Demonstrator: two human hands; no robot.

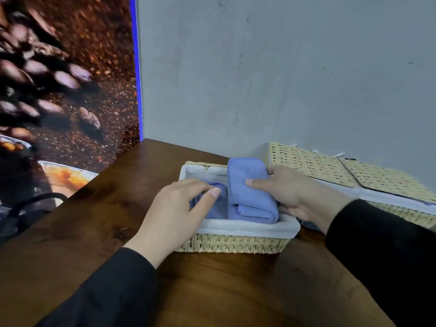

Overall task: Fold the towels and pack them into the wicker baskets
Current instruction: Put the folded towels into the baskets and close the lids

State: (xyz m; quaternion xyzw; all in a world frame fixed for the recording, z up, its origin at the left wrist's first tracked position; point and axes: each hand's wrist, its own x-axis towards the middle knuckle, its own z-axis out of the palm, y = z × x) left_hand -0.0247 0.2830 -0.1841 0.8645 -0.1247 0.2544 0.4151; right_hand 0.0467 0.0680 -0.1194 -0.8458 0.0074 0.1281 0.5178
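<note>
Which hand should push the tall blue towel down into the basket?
Probably the right hand: it already grips the tall blue towel standing in the basket. The left hand touches the lower towel.

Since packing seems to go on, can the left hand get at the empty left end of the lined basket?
Probably yes: the left hand already rests on the lower folded towel inside the basket, and nothing covers the liner further left.
</note>
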